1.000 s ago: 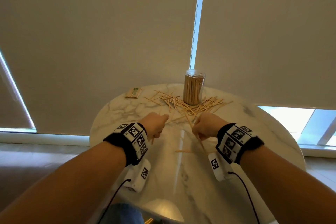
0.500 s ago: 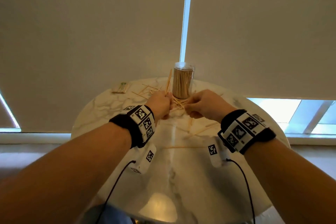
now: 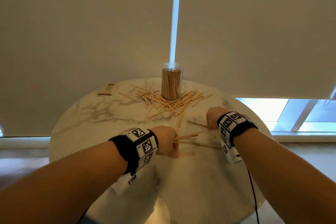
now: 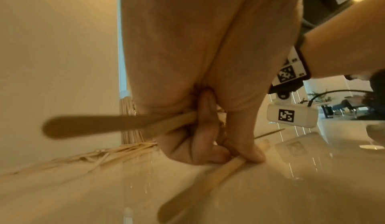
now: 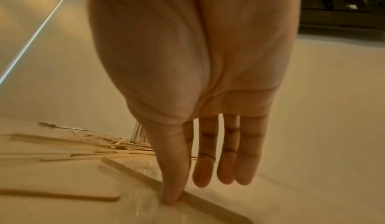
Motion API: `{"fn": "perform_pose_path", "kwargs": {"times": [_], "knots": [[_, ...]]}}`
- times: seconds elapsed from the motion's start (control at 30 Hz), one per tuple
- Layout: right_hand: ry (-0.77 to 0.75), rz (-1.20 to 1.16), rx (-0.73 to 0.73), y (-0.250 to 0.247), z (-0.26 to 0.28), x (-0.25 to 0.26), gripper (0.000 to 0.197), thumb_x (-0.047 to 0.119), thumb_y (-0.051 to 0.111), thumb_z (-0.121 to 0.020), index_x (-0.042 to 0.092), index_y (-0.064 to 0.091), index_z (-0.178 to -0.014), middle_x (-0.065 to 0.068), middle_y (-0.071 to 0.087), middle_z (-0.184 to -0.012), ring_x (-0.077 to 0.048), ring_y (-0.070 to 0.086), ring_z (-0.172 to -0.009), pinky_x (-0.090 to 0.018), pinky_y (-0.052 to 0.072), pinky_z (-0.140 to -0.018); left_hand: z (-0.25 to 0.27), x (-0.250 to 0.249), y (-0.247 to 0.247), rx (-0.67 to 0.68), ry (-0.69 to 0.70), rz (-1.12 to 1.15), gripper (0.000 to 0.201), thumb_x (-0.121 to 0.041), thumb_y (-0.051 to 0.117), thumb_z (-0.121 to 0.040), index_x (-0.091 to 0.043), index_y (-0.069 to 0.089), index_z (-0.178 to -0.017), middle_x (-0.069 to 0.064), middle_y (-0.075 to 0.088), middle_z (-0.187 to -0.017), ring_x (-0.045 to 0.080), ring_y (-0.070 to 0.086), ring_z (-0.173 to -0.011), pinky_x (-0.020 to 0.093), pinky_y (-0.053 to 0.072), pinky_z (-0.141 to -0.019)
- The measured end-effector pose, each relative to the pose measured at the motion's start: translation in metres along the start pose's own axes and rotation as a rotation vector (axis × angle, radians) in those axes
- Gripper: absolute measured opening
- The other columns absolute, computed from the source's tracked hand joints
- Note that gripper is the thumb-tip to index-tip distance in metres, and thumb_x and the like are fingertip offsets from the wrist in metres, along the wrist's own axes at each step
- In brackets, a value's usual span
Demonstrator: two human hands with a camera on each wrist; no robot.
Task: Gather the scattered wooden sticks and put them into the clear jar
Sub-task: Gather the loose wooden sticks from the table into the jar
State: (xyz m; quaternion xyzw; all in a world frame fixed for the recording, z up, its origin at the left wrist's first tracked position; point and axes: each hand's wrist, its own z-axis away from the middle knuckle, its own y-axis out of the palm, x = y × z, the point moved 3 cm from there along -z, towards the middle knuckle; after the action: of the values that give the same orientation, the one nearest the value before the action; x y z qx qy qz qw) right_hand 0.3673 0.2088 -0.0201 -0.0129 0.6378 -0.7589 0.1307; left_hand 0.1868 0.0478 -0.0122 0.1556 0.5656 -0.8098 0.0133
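Note:
The clear jar (image 3: pixel 171 82) stands upright at the far side of the round marble table (image 3: pixel 87 118), packed with wooden sticks. More loose sticks (image 3: pixel 163 101) lie scattered round its base. My left hand (image 3: pixel 172 148) is low on the table's middle; its curled fingers (image 4: pixel 187 151) grip a few sticks (image 4: pixel 93 125), and the thumb presses another stick (image 4: pixel 208 186) to the surface. My right hand (image 3: pixel 209 125) is further right. Its thumb and index finger (image 5: pixel 172 194) pinch a single flat stick (image 5: pixel 133 173) lying on the table, the other fingers straight.
A small wrapped bundle of sticks (image 3: pixel 107 90) lies at the table's back left. Another loose stick (image 5: pixel 62 194) lies left of my right hand. Beige roller blinds hang right behind the table; its edge curves close to my right wrist.
Both hands have drawn back from the jar toward me. The left one has dropped to the table's middle with its sticks; the right has moved out right onto a lone stick.

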Motion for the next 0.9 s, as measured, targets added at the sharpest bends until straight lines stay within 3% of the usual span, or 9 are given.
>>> {"fn": "perform_pose_path", "kwargs": {"times": [0.1, 0.2, 0.3, 0.4, 0.5, 0.6, 0.67, 0.77, 0.9], "knots": [[-0.010, -0.033, 0.049, -0.009, 0.027, 0.006, 0.023, 0.021, 0.069, -0.089, 0.007, 0.072, -0.107, -0.010, 0.070, -0.107, -0.028, 0.064, -0.094, -0.032, 0.053, -0.085, 0.001, 0.002, -0.005, 0.007, -0.003, -0.056, 0.014, -0.020, 0.062, -0.093, -0.012, 0.066, -0.104, 0.005, 0.068, -0.102, 0.022, 0.060, -0.092, 0.029, 0.045, -0.077], [-0.014, -0.112, 0.060, -0.016, 0.049, 0.003, 0.025, 0.020, 0.061, -0.093, 0.006, 0.069, -0.112, -0.009, 0.069, -0.109, -0.025, 0.063, -0.095, -0.033, 0.051, -0.084, -0.002, 0.012, -0.022, -0.056, -0.043, 0.165, 0.017, -0.003, 0.043, -0.097, -0.008, 0.058, -0.105, 0.004, 0.068, -0.097, 0.014, 0.058, -0.079, 0.024, 0.044, -0.068], [-0.105, -0.198, 0.045, -0.021, 0.072, 0.005, 0.020, 0.013, 0.058, -0.092, 0.014, 0.069, -0.110, -0.003, 0.068, -0.104, -0.020, 0.062, -0.094, -0.031, 0.050, -0.084, -0.015, 0.020, -0.040, -0.134, -0.080, 0.252, 0.027, -0.012, 0.039, -0.103, -0.006, 0.062, -0.115, -0.001, 0.064, -0.086, 0.009, 0.054, -0.071, 0.022, 0.042, -0.066], [-0.200, -0.238, 0.057, -0.017, 0.087, 0.013, 0.039, 0.012, 0.062, -0.089, 0.026, 0.061, -0.126, 0.000, 0.064, -0.120, -0.018, 0.059, -0.103, -0.030, 0.048, -0.089, -0.034, 0.018, -0.047, -0.218, -0.148, 0.306, 0.033, -0.017, 0.039, -0.105, 0.003, 0.061, -0.121, 0.020, 0.068, -0.114, 0.026, 0.064, -0.086, 0.031, 0.048, -0.074], [-0.268, -0.153, 0.109, -0.008, 0.093, 0.024, 0.052, 0.021, 0.068, -0.089, 0.029, 0.054, -0.139, 0.002, 0.062, -0.127, -0.021, 0.057, -0.114, -0.033, 0.047, -0.098, -0.057, 0.010, -0.051, -0.345, -0.204, 0.222, 0.043, -0.032, 0.035, -0.106, 0.000, 0.058, -0.124, 0.016, 0.062, -0.124, 0.034, 0.060, -0.111, 0.033, 0.045, -0.085], [-0.312, -0.097, 0.118, -0.007, 0.096, 0.030, 0.046, 0.024, 0.068, -0.090, 0.028, 0.059, -0.135, 0.000, 0.064, -0.125, -0.021, 0.058, -0.113, -0.032, 0.047, -0.097, -0.080, 0.003, -0.050, -0.412, -0.212, 0.164, 0.045, -0.052, 0.047, -0.098, -0.009, 0.060, -0.099, 0.008, 0.062, -0.090, 0.024, 0.058, -0.083, 0.031, 0.044, -0.069], [-0.323, -0.099, 0.095, -0.009, 0.100, 0.030, 0.039, 0.027, 0.065, -0.092, 0.027, 0.062, -0.131, 0.002, 0.065, -0.122, -0.020, 0.059, -0.112, -0.031, 0.046, -0.096, -0.092, 0.001, -0.046, -0.377, -0.248, 0.125, 0.048, -0.059, 0.059, -0.089, -0.011, 0.057, -0.087, 0.002, 0.057, -0.077, 0.020, 0.056, -0.073, 0.030, 0.042, -0.060], [-0.344, -0.126, 0.085, -0.008, 0.104, 0.026, 0.031, 0.037, 0.058, -0.096, 0.025, 0.067, -0.123, 0.004, 0.067, -0.116, -0.019, 0.060, -0.107, -0.030, 0.046, -0.093, -0.100, -0.004, -0.043, -0.275, -0.304, -0.002, 0.054, -0.060, 0.066, -0.084, -0.007, 0.058, -0.097, 0.007, 0.064, -0.094, 0.024, 0.063, -0.090, 0.031, 0.049, -0.070], [-0.345, -0.166, 0.101, -0.004, 0.105, 0.025, 0.037, 0.039, 0.074, -0.085, 0.023, 0.066, -0.117, 0.005, 0.066, -0.105, -0.016, 0.057, -0.092, -0.027, 0.043, -0.081, -0.099, -0.004, -0.046, -0.235, -0.321, -0.104, 0.046, -0.042, 0.066, -0.091, -0.004, 0.058, -0.117, 0.009, 0.064, -0.116, 0.026, 0.062, -0.108, 0.030, 0.048, -0.078]]}}
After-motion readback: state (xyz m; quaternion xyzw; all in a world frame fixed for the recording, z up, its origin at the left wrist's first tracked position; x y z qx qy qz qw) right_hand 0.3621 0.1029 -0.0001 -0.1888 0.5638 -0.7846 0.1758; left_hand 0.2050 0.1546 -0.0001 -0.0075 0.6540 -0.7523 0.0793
